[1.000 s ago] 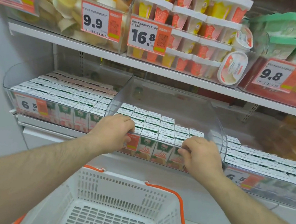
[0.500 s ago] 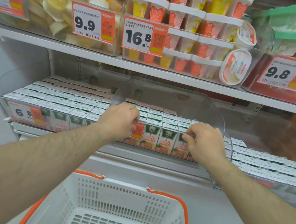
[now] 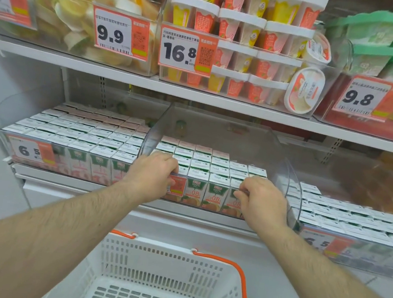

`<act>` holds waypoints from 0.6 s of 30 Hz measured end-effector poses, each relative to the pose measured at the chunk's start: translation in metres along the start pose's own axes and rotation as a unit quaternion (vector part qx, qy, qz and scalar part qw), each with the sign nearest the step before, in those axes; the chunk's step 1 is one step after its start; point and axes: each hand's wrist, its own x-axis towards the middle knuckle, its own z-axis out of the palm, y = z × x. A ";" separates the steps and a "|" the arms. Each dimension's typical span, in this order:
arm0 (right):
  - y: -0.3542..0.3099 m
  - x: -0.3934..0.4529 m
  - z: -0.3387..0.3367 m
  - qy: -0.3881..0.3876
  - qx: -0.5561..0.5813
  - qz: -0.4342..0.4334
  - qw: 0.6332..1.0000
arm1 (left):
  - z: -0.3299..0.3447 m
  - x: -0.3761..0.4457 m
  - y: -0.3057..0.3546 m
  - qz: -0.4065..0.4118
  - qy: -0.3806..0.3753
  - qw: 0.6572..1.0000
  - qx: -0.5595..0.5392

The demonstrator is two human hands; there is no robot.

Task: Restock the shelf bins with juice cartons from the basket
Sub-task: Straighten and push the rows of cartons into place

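I see the middle bin (image 3: 218, 131), a clear plastic tray on the lower shelf (image 3: 137, 209), sitting further back than a second ago, when it was pulled out toward me over the basket; its front edge is now close to the shelf lip, nearly level with the left bin (image 3: 9, 116). The view has also drifted slightly right and down. Both hands have stayed on that front edge. My left hand (image 3: 151, 175) grips the bin's front rim with fingers curled over it, beside the orange price label. My right hand (image 3: 261, 200) grips the same rim further right, fingers curled over the edge. Juice cartons (image 3: 196, 189), white-topped with green and orange fronts, stand in tidy rows filling the front half of the middle bin; more fill the left bin and the right bin (image 3: 351, 226). The white basket (image 3: 154, 272) with orange handles stands below the shelf, between my forearms; what I can see of its slotted floor shows no cartons. Above, the white upper shelf (image 3: 102, 67) carries clear bins of dessert cups (image 3: 247, 33) with price tags reading 9.9, 16.8 and 9.8. A pale wall lies left.
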 end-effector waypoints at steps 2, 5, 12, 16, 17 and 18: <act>0.000 -0.001 0.001 0.009 -0.009 -0.002 1.000 | 0.002 -0.003 0.000 -0.008 0.007 1.000 -0.009; -0.002 0.000 0.001 0.010 -0.025 -0.001 1.000 | 0.006 -0.007 0.001 -0.020 0.021 0.999 -0.016; -0.002 -0.003 0.001 0.007 -0.033 -0.008 0.999 | 0.015 -0.011 0.000 -0.044 0.046 0.994 -0.093; -0.007 -0.002 0.005 0.015 -0.044 -0.007 0.999 | 0.018 -0.011 -0.007 -0.040 0.066 0.991 -0.107; -0.008 -0.004 0.006 0.023 -0.047 -0.017 0.998 | 0.020 -0.012 -0.009 -0.035 0.071 0.991 -0.106; -0.008 -0.005 0.006 0.029 -0.052 -0.033 0.998 | 0.022 -0.013 -0.011 -0.027 0.076 0.992 -0.101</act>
